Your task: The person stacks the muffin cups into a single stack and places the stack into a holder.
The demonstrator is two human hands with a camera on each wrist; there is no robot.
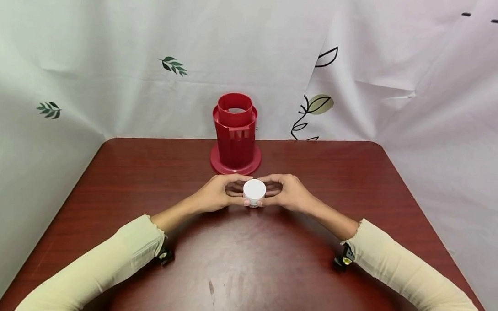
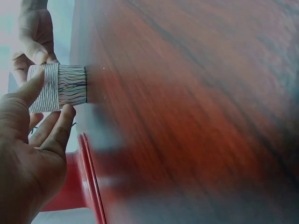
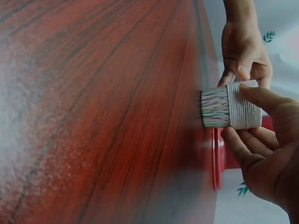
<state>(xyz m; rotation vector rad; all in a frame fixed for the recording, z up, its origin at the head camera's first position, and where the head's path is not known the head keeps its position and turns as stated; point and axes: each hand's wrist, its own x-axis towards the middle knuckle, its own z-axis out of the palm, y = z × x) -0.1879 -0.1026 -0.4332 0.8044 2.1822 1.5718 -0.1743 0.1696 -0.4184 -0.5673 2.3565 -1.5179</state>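
Observation:
A stack of small paper cups (image 1: 254,190) stands upright near the middle of the table, white on top. Its closely nested rims form ridges, and below them the lowest cup (image 2: 73,85) shows wavy coloured lines and narrows toward the tabletop. My left hand (image 1: 212,193) holds the stack from the left, thumb in front and fingers behind. From the other side my right hand (image 1: 292,193) grips it the same way, its thumb (image 3: 261,97) on the ridged rims. The two thumb tips come close together at the front of the stack.
Just behind the hands a red plastic cylinder (image 1: 236,147) with an open top and wide round base stands near the table's back edge. The brown wood-grain table (image 1: 244,261) meets white leaf-printed sheeting (image 1: 117,50) at the back and sides.

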